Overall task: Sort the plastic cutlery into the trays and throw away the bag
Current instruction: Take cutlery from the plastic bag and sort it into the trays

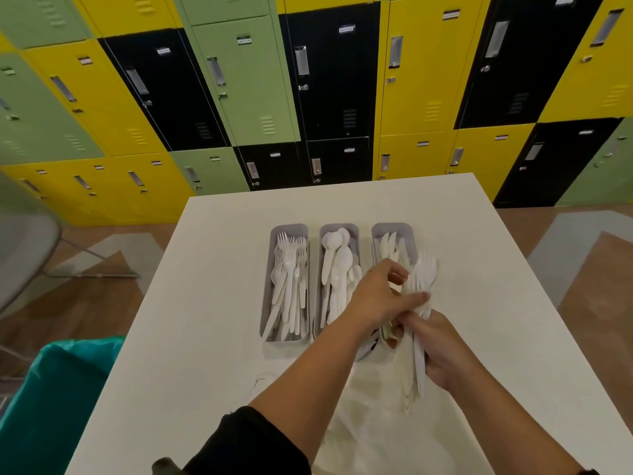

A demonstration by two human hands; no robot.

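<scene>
White bundle of cutlery (pixel 419 303) gripped by right hand (pixel 442 354), left hand (pixel 383 296) pinching it, trays (pixel 286 339) behind.

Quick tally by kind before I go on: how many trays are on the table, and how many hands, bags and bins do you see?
Trays: 3 (forks, spoons, knives)
Hands: 2 (left hand, right hand), both on a bundle of cutlery
Plastic bag: 1
Green-lined bin: 1
Total: 7

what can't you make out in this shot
Head view only:
- Knife tray: near end hidden behind both hands.
- Bundle in the right hand: motion-blurred; piece count unreadable.
- Left hand: fingertips blurred against the bundle.
- Bag: cut off by the bottom edge.
</scene>
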